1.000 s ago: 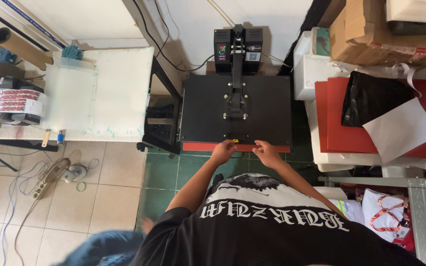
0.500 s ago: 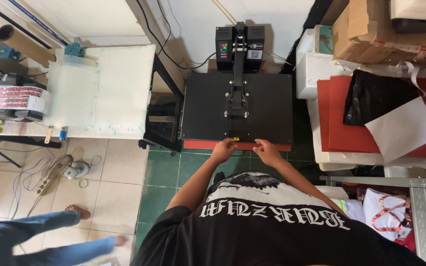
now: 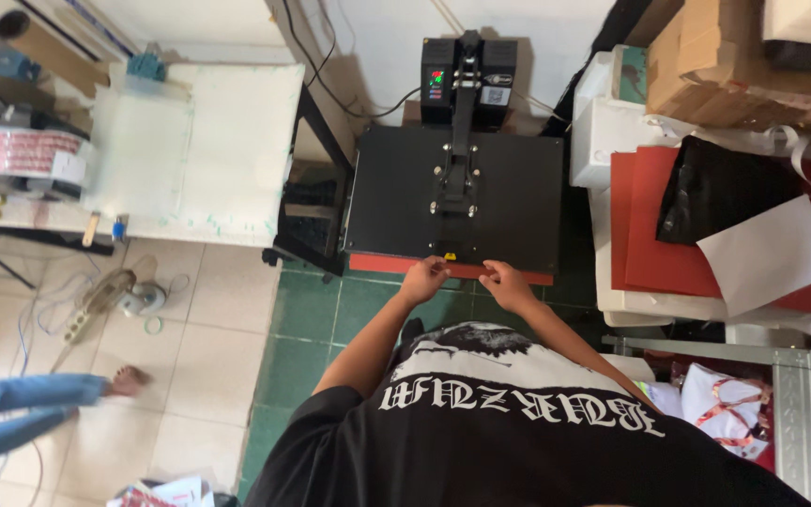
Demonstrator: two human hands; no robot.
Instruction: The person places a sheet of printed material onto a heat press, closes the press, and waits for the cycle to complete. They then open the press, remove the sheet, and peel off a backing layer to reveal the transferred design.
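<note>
A black heat press (image 3: 396, 202) stands closed on its stand, with a control box (image 3: 466, 80) at the back and a red lower pad (image 3: 382, 265) showing along the front. My left hand (image 3: 424, 278) and my right hand (image 3: 506, 284) rest side by side at the middle of that front edge. The fingers of both hands curl onto the red pad's edge, just below a small yellow tab (image 3: 450, 255). My black printed shirt (image 3: 518, 422) fills the lower part of the view.
A white worktable (image 3: 199, 141) stands to the left, with a roll of printed film (image 3: 11, 155). Red sheets (image 3: 650, 235), a black bag (image 3: 715, 192) and white paper (image 3: 772, 253) lie to the right, below cardboard boxes (image 3: 734, 66). Another person's jeans-clad leg and bare foot (image 3: 68, 394) cross the floor beside a power strip (image 3: 82, 324).
The other person's legs have moved left across the tiled floor. My hands have stayed at the press's front edge.
</note>
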